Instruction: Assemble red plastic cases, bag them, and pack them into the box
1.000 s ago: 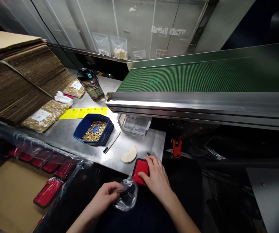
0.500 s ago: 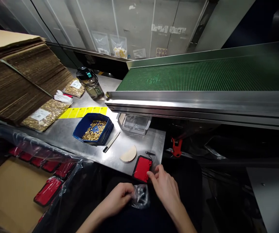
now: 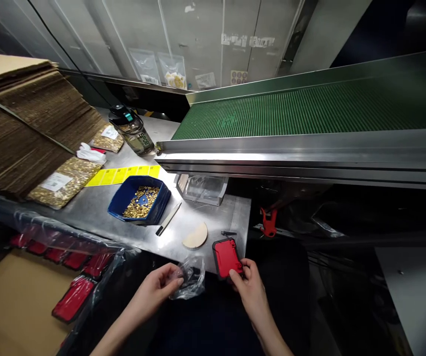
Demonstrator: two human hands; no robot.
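My right hand (image 3: 252, 287) grips a red case with a black rim (image 3: 227, 257) by its lower right corner, thumb on the red face. The case is tilted at the table's front corner. In my left hand (image 3: 159, 284), thumb and fingers pinch a clear plastic bag (image 3: 194, 282), which hangs to the right over my lap; something dark shows through it. Close by on the metal table lie a pale half-round disc (image 3: 195, 236) and a small black tool (image 3: 228, 233). A pen-like cutter with a pale handle (image 3: 168, 219) lies farther left.
A blue bin (image 3: 118, 200) holds small brass pieces. Behind it are yellow labels (image 3: 124, 174) and a bottle (image 3: 135, 133). A grey tray (image 3: 213, 199) stands under the green conveyor (image 3: 272, 113). At left, a plastic-lined box holds several red cases (image 3: 74, 299) below stacked cardboard (image 3: 31, 133).
My right hand has taken hold of the red case and lifted and turned it slightly. The left hand has moved left and up with the clear bag.
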